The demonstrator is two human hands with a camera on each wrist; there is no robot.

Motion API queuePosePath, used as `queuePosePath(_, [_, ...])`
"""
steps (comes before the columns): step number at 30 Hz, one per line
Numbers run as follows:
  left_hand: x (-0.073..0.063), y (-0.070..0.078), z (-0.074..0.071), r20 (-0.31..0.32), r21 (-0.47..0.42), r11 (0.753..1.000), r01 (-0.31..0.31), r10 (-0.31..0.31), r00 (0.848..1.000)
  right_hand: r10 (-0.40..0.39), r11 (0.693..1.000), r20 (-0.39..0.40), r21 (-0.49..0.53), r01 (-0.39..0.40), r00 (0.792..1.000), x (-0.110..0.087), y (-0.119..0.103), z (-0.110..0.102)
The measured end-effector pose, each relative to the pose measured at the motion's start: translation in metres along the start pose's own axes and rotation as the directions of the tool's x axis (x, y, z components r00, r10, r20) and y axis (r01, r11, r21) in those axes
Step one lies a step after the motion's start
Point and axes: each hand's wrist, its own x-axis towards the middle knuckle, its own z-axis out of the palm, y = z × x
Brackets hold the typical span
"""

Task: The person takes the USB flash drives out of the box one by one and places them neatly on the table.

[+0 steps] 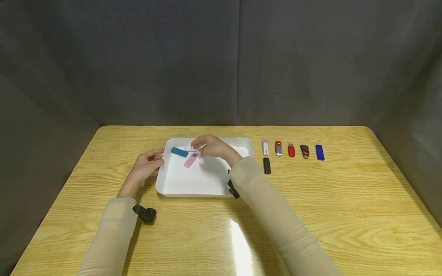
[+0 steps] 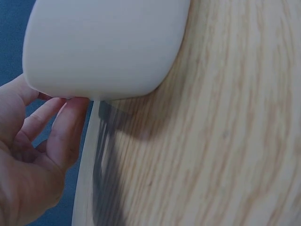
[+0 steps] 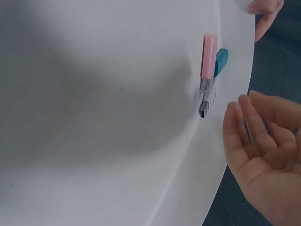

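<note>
- Beige sleeves (image 1: 286, 230) cover both your forearms, with a black wrist camera (image 1: 147, 214) standing out from the left cuff over the wood-grain tabletop (image 1: 345, 214).
- Your left hand (image 1: 146, 166) is at the left end of the white rectangular tray (image 1: 193, 184); its fingers are loosely extended and touch the wall.
- To the right of the tray, a black USB stick (image 1: 267, 166) lies by itself, nearer you than the row behind it.
- Inside the tray, toward the left, you have a pink USB stick (image 1: 189, 161) with its metal plug bare and pointing away from you.
- Just beyond it lie a teal USB stick (image 1: 179, 152) and, close beside that, a white USB stick (image 1: 186, 148).
- Your right hand (image 1: 215, 147) hangs above these, fingers gently bent, with nothing visible in their hold.
- Farther right on the tabletop, you see a row: lilac-and-white stick (image 1: 265, 148), red-and-silver stick (image 1: 278, 148), red stick (image 1: 291, 151), black-and-red stick (image 1: 305, 151) and blue stick (image 1: 320, 152).
- Dark grey cloth (image 1: 172, 69) closes off the far side.
</note>
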Motion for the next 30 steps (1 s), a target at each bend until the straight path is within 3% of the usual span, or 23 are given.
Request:
queuePosePath(11, [-0.0017,0.0005,-0.0006,-0.004,0.001,1.0,-0.002,0.002,1.0,-0.023,0.986,0.183,-0.158,0.052,0.983,0.0028,0.0011,0.0024])
queuePosePath(16, [0.0005,0.0,-0.0001,-0.007,0.003,1.0,0.007,-0.007,1.0,-0.008,0.973,0.21,-0.222,0.055,0.978,0.001,0.0017,0.0028])
queuePosePath(22, [0.0025,-0.0013,-0.0001,-0.008,0.006,1.0,0.001,-0.001,1.0,0.048,0.981,0.235,-0.193,-0.002,0.971,-0.0007,0.004,0.0051])
queuePosePath(30, [0.0028,-0.0022,-0.0007,-0.009,0.007,1.0,0.016,-0.016,1.0,0.035,0.964,0.273,-0.263,0.04,0.961,-0.0004,0.0052,0.0055])
